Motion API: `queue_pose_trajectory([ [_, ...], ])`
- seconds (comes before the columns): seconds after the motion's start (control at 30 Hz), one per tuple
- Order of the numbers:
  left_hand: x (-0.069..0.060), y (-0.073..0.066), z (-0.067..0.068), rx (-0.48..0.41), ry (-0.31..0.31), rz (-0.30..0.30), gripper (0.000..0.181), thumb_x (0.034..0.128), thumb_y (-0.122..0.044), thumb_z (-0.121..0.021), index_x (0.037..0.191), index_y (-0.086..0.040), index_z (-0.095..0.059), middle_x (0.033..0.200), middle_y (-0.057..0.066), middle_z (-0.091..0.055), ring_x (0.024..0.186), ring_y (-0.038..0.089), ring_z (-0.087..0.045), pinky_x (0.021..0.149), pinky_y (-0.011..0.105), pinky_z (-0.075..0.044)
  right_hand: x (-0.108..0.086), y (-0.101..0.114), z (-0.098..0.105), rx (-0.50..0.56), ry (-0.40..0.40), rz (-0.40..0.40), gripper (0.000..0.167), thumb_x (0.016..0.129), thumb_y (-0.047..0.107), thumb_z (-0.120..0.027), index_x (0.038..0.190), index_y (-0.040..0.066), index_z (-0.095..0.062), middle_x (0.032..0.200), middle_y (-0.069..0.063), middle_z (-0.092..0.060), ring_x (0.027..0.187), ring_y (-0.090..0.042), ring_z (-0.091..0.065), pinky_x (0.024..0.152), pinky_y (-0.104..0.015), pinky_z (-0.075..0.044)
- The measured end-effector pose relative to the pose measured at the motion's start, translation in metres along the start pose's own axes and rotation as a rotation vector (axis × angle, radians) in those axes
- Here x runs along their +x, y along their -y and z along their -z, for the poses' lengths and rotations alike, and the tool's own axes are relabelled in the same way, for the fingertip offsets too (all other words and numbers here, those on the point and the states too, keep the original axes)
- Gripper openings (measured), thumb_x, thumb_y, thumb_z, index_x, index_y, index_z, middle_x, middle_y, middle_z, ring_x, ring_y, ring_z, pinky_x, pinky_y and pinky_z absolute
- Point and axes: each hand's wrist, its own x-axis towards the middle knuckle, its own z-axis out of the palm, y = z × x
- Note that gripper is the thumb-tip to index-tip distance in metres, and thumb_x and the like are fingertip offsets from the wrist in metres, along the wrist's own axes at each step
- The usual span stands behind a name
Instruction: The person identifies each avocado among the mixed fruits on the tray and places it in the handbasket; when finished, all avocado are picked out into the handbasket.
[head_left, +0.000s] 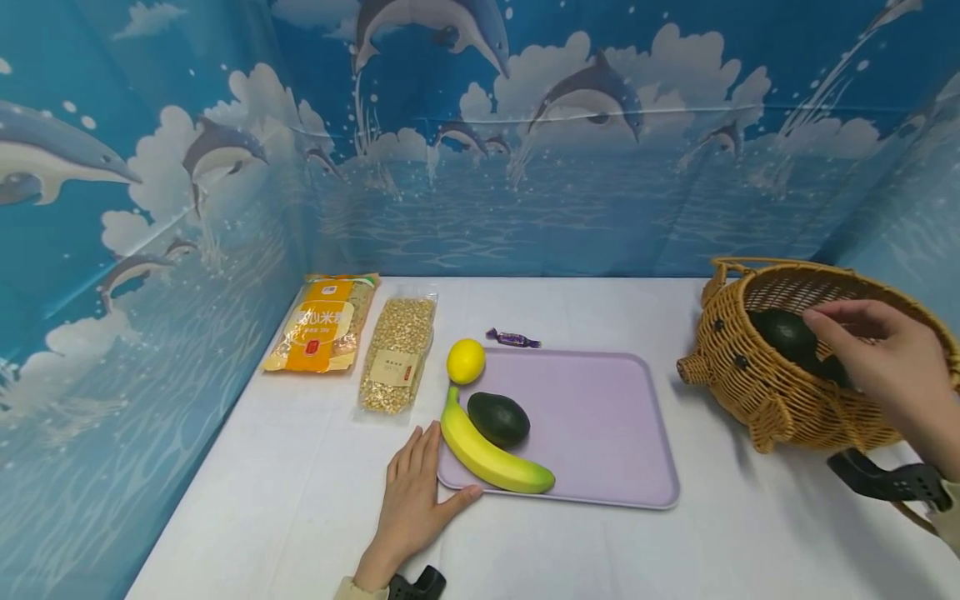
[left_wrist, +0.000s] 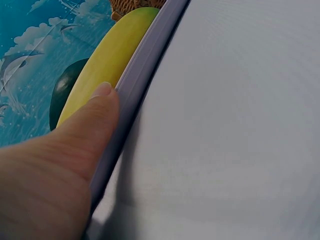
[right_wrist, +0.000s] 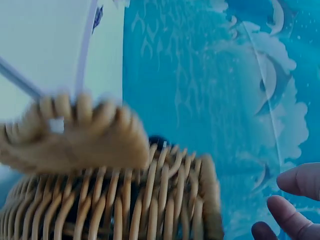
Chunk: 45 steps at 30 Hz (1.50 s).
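My left hand (head_left: 414, 498) lies on the table with straight fingers against the lower left corner of a lilac tray (head_left: 600, 425). In the left wrist view its thumb (left_wrist: 95, 112) touches the tray's rim, close to a banana (head_left: 491, 457). On the tray an avocado (head_left: 498, 420) sits behind the banana, and a lemon (head_left: 466, 362) is at the upper left corner. My right hand (head_left: 896, 354) is over the opening of a wicker basket (head_left: 738, 379), beside another avocado (head_left: 783, 335) inside. In the right wrist view the fingertips (right_wrist: 292, 220) are loosely bent, with nothing between them.
A wrapped candy (head_left: 513, 339) lies behind the tray. To the left are an orange-labelled food packet (head_left: 318, 325) and a clear bag of grains (head_left: 397, 354). A dolphin-printed curtain (head_left: 525, 183) stands behind and at the sides of the white table (head_left: 300, 500).
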Motion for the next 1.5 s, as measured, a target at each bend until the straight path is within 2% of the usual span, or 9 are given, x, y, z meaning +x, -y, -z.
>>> queue_pose_trajectory([
  [0.03,0.0,0.0,0.0,-0.001,-0.001,0.0,0.103,0.0813,-0.071,-0.052,0.15,-0.001,-0.021,0.153,0.015,-0.024,0.141,0.031,-0.013,0.109,0.05,-0.011,-0.004,0.006,0.001,0.014,0.007,0.016,0.045,0.095,0.044,-0.052,0.119,0.007,-0.055,0.103,0.003,-0.05,0.085,-0.003,-0.042,0.067,-0.028,-0.036],
  [0.17,0.0,-0.001,0.001,-0.004,-0.001,0.002,0.103,0.0812,-0.071,-0.052,0.15,0.0,-0.021,0.153,0.016,-0.024,0.14,0.032,-0.013,0.109,0.05,-0.011,-0.015,0.02,-0.001,0.033,0.01,0.08,0.03,0.095,0.039,-0.055,0.111,0.014,-0.058,0.098,0.014,-0.049,0.083,0.008,-0.039,0.062,-0.02,-0.036],
  [0.43,-0.001,-0.001,0.001,-0.007,0.005,0.005,0.103,0.0814,-0.07,-0.053,0.15,0.0,-0.02,0.153,0.016,-0.023,0.141,0.032,-0.012,0.109,0.05,-0.01,-0.036,0.044,-0.011,0.132,0.085,0.205,0.026,0.094,0.03,-0.061,0.113,0.012,-0.061,0.097,0.014,-0.056,0.082,0.002,-0.05,0.061,-0.011,-0.04],
  [0.63,0.0,0.0,0.001,0.0,-0.008,-0.006,0.102,0.0818,-0.07,-0.053,0.149,0.0,-0.021,0.153,0.017,-0.024,0.14,0.033,-0.013,0.109,0.05,-0.011,-0.049,0.06,-0.035,0.222,0.13,0.331,0.019,0.091,0.019,-0.065,0.107,0.009,-0.066,0.096,0.012,-0.062,0.085,0.0,-0.054,0.069,-0.009,-0.04],
  [0.8,0.001,0.001,0.001,0.004,-0.017,-0.011,0.102,0.082,-0.069,-0.053,0.15,0.0,-0.021,0.153,0.016,-0.024,0.14,0.032,-0.014,0.109,0.05,-0.011,-0.058,0.071,-0.065,0.246,0.164,0.376,0.016,0.091,0.019,-0.066,0.104,0.011,-0.068,0.096,0.003,-0.065,0.084,-0.006,-0.055,0.066,-0.015,-0.043],
  [0.9,0.001,0.0,0.001,-0.001,-0.008,-0.006,0.102,0.0819,-0.07,-0.052,0.15,0.0,-0.02,0.153,0.016,-0.024,0.141,0.031,-0.013,0.109,0.05,-0.011,-0.061,0.076,-0.083,0.257,0.202,0.392,0.016,0.092,0.023,-0.065,0.102,0.011,-0.068,0.096,0.0,-0.066,0.086,-0.006,-0.055,0.072,-0.021,-0.043],
  [1.03,0.002,-0.001,0.001,-0.004,0.01,0.002,0.103,0.0816,-0.071,-0.051,0.15,0.0,-0.02,0.153,0.016,-0.022,0.141,0.031,-0.012,0.11,0.049,-0.01,-0.065,0.083,-0.106,0.289,0.251,0.405,0.017,0.092,0.026,-0.064,0.1,0.011,-0.068,0.096,0.001,-0.067,0.09,-0.005,-0.055,0.082,-0.031,-0.039],
  [1.27,0.001,-0.001,0.001,0.003,0.007,0.002,0.103,0.0817,-0.071,-0.051,0.15,0.0,-0.02,0.153,0.016,-0.023,0.141,0.031,-0.012,0.11,0.05,-0.011,-0.071,0.096,-0.142,0.365,0.356,0.426,0.015,0.091,0.023,-0.066,0.1,0.011,-0.069,0.098,0.002,-0.067,0.096,-0.016,-0.057,0.085,-0.044,-0.042],
  [1.5,-0.001,-0.001,0.002,0.002,-0.001,0.0,0.102,0.0818,-0.07,-0.052,0.149,0.0,-0.021,0.152,0.017,-0.025,0.14,0.032,-0.014,0.109,0.05,-0.012,-0.076,0.109,-0.166,0.393,0.471,0.44,0.024,0.089,0.026,-0.068,0.106,0.009,-0.068,0.102,0.001,-0.068,0.101,-0.024,-0.059,0.086,-0.048,-0.044],
])
